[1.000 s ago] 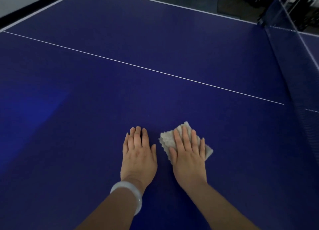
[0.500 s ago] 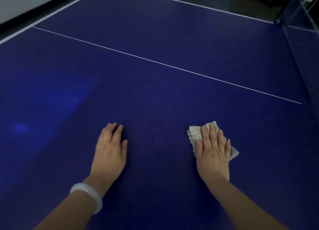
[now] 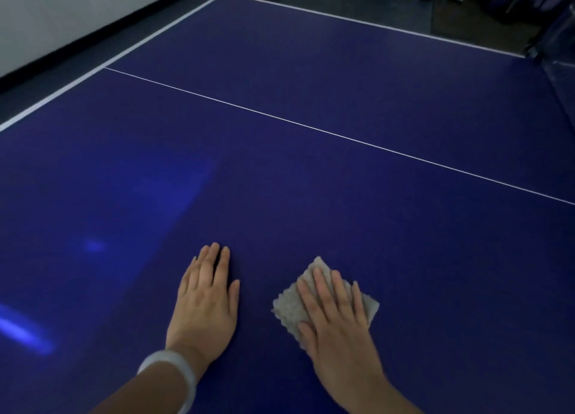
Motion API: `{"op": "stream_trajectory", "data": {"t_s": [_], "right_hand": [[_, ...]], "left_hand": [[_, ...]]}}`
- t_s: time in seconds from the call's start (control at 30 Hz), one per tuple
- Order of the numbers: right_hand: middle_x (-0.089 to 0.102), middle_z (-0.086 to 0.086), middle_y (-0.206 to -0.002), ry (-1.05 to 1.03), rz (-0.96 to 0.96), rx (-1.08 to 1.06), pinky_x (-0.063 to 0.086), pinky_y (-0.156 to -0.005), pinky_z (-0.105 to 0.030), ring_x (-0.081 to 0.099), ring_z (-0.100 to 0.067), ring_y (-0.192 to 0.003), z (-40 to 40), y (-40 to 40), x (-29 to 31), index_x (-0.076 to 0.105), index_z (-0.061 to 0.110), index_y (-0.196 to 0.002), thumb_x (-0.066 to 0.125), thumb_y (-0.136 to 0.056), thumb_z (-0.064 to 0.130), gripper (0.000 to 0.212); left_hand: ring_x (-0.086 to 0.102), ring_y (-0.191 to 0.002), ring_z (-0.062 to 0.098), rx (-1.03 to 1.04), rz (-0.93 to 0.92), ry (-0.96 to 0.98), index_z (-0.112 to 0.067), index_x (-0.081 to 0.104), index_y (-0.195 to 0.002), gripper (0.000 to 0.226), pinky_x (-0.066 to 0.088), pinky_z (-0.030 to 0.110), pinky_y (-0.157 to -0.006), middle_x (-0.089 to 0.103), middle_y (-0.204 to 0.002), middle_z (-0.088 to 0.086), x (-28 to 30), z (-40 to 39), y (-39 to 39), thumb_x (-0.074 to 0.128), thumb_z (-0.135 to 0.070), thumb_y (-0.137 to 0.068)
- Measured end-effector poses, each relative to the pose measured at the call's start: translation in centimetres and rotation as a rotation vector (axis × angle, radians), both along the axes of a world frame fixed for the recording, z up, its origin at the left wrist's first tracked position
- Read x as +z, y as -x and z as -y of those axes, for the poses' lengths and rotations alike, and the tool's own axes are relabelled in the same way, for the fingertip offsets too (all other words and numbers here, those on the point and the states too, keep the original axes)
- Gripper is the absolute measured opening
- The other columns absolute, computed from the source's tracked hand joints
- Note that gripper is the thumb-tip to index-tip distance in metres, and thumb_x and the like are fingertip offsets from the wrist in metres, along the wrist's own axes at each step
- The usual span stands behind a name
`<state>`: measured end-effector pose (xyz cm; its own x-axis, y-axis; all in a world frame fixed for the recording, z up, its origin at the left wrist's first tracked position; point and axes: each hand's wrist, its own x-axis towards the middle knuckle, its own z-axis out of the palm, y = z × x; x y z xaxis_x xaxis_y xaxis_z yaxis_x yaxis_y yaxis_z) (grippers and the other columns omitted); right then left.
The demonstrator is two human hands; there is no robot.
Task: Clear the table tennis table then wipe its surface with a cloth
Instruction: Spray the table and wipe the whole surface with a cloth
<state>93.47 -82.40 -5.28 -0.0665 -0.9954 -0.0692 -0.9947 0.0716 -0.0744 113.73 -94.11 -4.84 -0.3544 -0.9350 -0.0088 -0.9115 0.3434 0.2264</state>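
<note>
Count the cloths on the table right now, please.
1. A single grey cloth lies flat on the blue table near the person, pressed under the right hand. The left hand rests bare on the table beside it. The table's near edge is out of view.

Just 1 camera here, worn on the person's head, looking forward and steeply down across the blue worktop point(image 3: 311, 87), close over both hands, far edge and wall up top.
</note>
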Motion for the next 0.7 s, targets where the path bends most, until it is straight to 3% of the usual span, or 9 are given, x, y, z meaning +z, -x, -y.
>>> {"op": "stream_trajectory", "data": {"t_s": [0.07, 0.13, 0.23, 0.3, 0.37, 0.43, 0.57, 0.63, 0.7], "right_hand": [[0.013, -0.014, -0.161, -0.017, -0.065, -0.112, 0.021, -0.112, -0.061, 0.022, -0.041, -0.144, 1.4, 4.4, -0.4, 0.022, 0.017, -0.154, 0.013, -0.101, 0.038, 0.058], [0.016, -0.016, -0.16, 0.017, -0.034, -0.449, 0.02, -0.112, -0.065, 0.024, -0.043, -0.142, 3.8, 9.6, -0.5, 0.022, 0.017, -0.154, 0.019, -0.1, 0.04, 0.059], [-0.001, -0.014, -0.162, -0.044, 0.115, -0.844, 0.003, -0.115, -0.064, 0.0, -0.041, -0.147, 9.4, 14.6, 1.1, 0.005, 0.022, -0.156, 0.012, -0.102, 0.048, 0.06], [-0.01, -0.014, -0.162, -0.091, 0.171, -0.924, -0.005, -0.114, -0.065, -0.009, -0.042, -0.146, 13.7, 14.1, 1.9, 0.0, 0.027, -0.156, 0.012, -0.101, 0.05, 0.06], [-0.012, -0.013, -0.161, -0.128, 0.132, -0.771, -0.004, -0.113, -0.066, -0.01, -0.044, -0.146, 17.0, 11.0, 2.1, 0.0, 0.028, -0.155, 0.013, -0.103, 0.049, 0.058], [-0.015, -0.01, -0.162, -0.12, 0.054, -0.468, -0.006, -0.113, -0.066, -0.011, -0.043, -0.146, 17.6, 6.4, 1.6, -0.002, 0.032, -0.154, 0.012, -0.103, 0.046, 0.056], [-0.014, -0.002, -0.162, -0.039, 0.01, 0.033, -0.004, -0.116, -0.061, -0.011, -0.038, -0.147, 10.3, 1.7, 0.8, 0.002, 0.032, -0.155, 0.006, -0.099, 0.045, 0.058], [-0.003, -0.008, -0.163, -0.088, -0.042, 0.093, 0.006, -0.113, -0.067, -0.001, -0.044, -0.147, 7.5, 5.2, 0.2, 0.019, 0.027, -0.154, 0.016, -0.099, 0.037, 0.057], [0.007, -0.018, -0.161, -0.144, -0.145, -0.159, 0.015, -0.105, -0.074, 0.011, -0.053, -0.142, 6.6, 11.0, -0.1, 0.027, 0.019, -0.153, 0.019, -0.093, 0.029, 0.061]], "left_hand": [[0.005, -0.149, 0.016, 0.004, 0.002, 0.004, -0.016, 0.016, -0.154, 0.069, 0.008, 0.036, -0.121, 0.015, -0.161, 0.002, -0.1, 0.0, 0.1, 0.003, -0.05, -0.095], [0.01, -0.148, 0.017, 0.008, 0.029, 0.012, -0.014, 0.021, -0.153, 0.066, 0.012, 0.037, -0.12, 0.02, -0.16, 0.004, -0.1, 0.0, 0.1, 0.006, -0.048, -0.097], [0.02, -0.146, 0.02, 0.0, 0.076, 0.027, -0.012, 0.029, -0.15, 0.061, 0.021, 0.039, -0.119, 0.029, -0.156, 0.006, -0.2, -0.1, 0.0, 0.014, -0.043, -0.1], [0.023, -0.145, 0.02, -0.005, 0.092, 0.041, -0.011, 0.031, -0.149, 0.059, 0.022, 0.039, -0.118, 0.031, -0.155, 0.007, -0.3, 0.0, -0.1, 0.017, -0.041, -0.1], [0.026, -0.144, 0.021, -0.013, 0.104, 0.063, -0.01, 0.033, -0.149, 0.059, 0.022, 0.038, -0.118, 0.033, -0.154, 0.008, -0.4, 0.1, -0.1, 0.019, -0.04, -0.101], [0.026, -0.142, 0.022, -0.026, 0.105, 0.086, -0.007, 0.036, -0.147, 0.058, 0.018, 0.037, -0.116, 0.036, -0.152, 0.01, -0.4, 0.2, -0.2, 0.022, -0.039, -0.1], [0.024, -0.142, 0.022, -0.03, 0.115, 0.092, -0.006, 0.036, -0.146, 0.058, 0.016, 0.037, -0.114, 0.036, -0.152, 0.011, -0.4, 0.2, -0.4, 0.023, -0.038, -0.1], [0.024, -0.143, 0.022, -0.029, 0.116, 0.086, -0.007, 0.034, -0.148, 0.058, 0.016, 0.038, -0.115, 0.034, -0.153, 0.011, -0.4, 0.3, -0.4, 0.023, -0.038, -0.1], [0.025, -0.143, 0.023, -0.038, 0.116, 0.079, -0.006, 0.034, -0.147, 0.059, 0.016, 0.039, -0.115, 0.034, -0.153, 0.011, -0.5, 0.3, -0.4, 0.023, -0.038, -0.1]]}}
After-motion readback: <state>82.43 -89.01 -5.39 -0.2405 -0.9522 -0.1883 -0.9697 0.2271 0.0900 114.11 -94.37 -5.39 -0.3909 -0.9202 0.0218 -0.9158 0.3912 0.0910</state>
